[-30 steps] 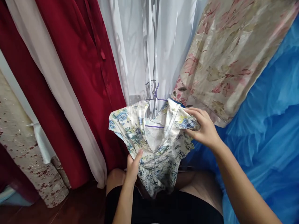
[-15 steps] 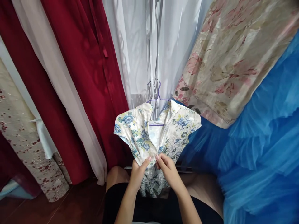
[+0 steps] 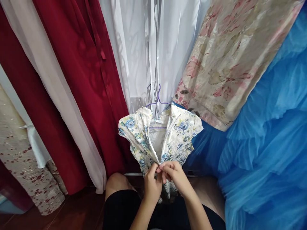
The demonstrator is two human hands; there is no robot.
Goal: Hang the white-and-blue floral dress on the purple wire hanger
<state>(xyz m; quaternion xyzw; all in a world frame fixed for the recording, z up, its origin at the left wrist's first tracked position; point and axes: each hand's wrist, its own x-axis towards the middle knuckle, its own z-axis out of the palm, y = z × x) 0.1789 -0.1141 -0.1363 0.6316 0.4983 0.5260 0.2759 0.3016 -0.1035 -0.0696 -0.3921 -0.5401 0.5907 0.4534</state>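
Observation:
A white dress with blue flowers and short cap sleeves hangs on a purple hanger. Its front opening forms a V whose two edges meet at my fingers; a zip appears to run along the right edge. My left hand pinches the cloth at the bottom of that V. Right beside it, my right hand is closed on the other edge, the fingertips of both hands touching. Whatever small part lies between the fingertips is hidden. Below the hands the dress bunches up over my lap.
Dark red cloth and pale pink cloth hang at the left, with a white garment behind the hanger. A beige floral garment and blue ruffled tulle hang at the right. Below is a dark red tiled floor.
My left hand has moved right to meet my right hand at the bottom of the opening. The opening's edges are drawn straighter, and the view has shifted slightly.

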